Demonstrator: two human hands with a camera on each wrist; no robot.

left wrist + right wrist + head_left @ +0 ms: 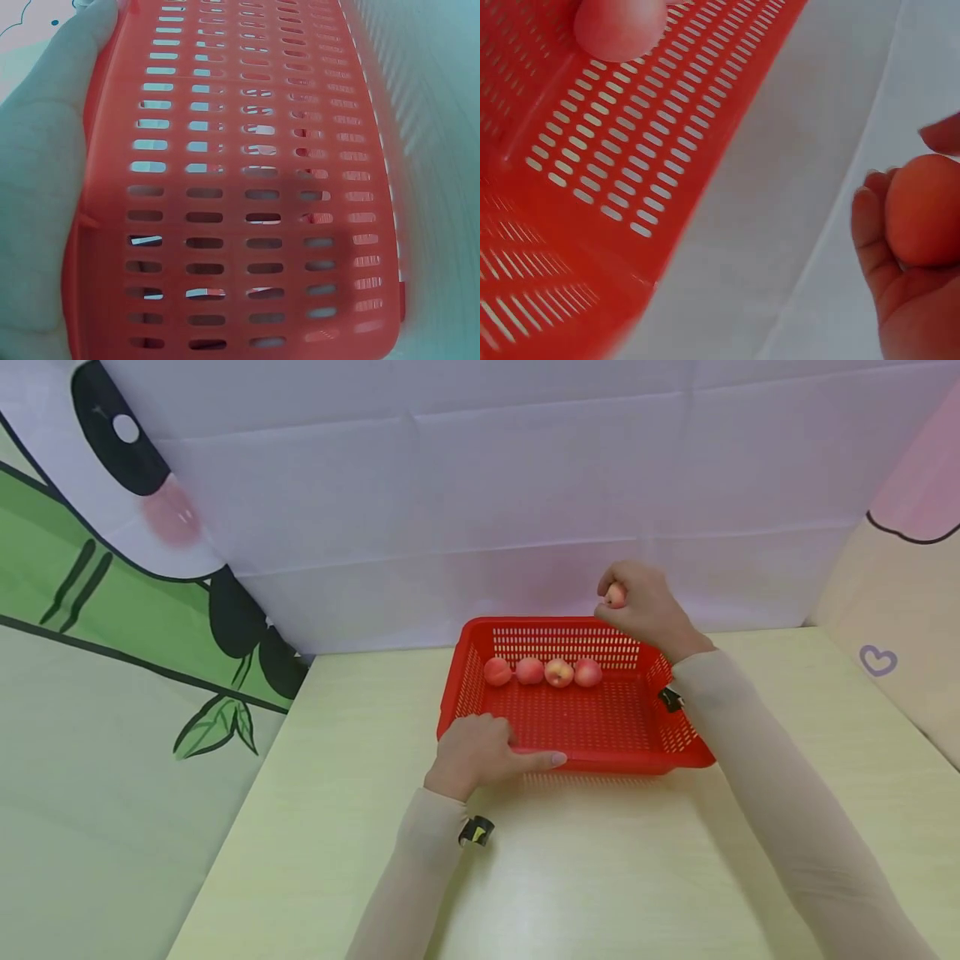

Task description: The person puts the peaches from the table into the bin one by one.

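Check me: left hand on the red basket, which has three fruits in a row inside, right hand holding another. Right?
Not three: the head view shows four fruits in a row inside the red basket. The rest stands: left hand on it, right hand holding another fruit.

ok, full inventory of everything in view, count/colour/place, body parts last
basket: 1, red, on the table
fruit in the basket: 4, pinkish red, one yellower, in a row near the far wall
held fruit: 1, orange-pink, in the right hand, above the far rim
table: 1, pale yellow, under the basket
backdrop: mostly pale, cartoon print with green and pink areas, behind and beside the table
wrist pieces: 2, black, one at each wrist
sleeves: 2, beige, on both arms
left hand: 1, on the basket's near-left rim
right hand: 1, holding a fruit
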